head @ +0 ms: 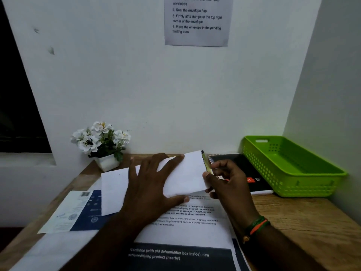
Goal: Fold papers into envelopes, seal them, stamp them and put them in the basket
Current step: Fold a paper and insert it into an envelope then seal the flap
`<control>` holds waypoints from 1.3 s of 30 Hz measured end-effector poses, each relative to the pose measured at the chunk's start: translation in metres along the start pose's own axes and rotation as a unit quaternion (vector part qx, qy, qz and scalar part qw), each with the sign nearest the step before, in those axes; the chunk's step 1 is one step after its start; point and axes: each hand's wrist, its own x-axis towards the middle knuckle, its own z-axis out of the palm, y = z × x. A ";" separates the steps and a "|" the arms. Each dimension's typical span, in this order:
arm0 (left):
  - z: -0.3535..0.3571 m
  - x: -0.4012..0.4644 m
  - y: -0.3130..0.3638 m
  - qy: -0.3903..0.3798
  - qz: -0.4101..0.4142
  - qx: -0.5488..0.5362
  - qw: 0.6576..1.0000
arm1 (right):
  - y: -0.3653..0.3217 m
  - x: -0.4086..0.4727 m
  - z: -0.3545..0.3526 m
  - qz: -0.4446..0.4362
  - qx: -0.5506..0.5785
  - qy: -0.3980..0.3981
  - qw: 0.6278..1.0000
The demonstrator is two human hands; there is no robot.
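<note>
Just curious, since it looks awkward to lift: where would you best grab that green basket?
Probably by the green basket's long near rim, coming from the left, the open desk side. The wall stands close along its right, and its far end, with the handle slot, sits in the corner. A black notebook lies just left of it.

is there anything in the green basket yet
No, the green basket at the right of the desk shows only its bare floor, and the white envelope lies under the left hand.
</note>
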 end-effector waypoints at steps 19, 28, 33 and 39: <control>-0.010 0.010 0.031 0.016 0.010 -0.058 0.998 | -0.025 -0.002 -0.005 0.081 0.099 -0.006 0.992; -0.065 0.033 0.069 0.172 0.003 -0.271 0.947 | -0.074 -0.005 -0.006 -0.102 0.065 0.082 0.989; -0.100 0.030 0.111 0.200 -0.105 -0.469 0.854 | -0.097 -0.032 0.020 -0.349 -0.135 0.105 0.921; -0.101 0.019 0.090 0.209 -0.205 -0.522 0.801 | -0.091 -0.043 0.028 -0.384 -0.270 0.008 0.883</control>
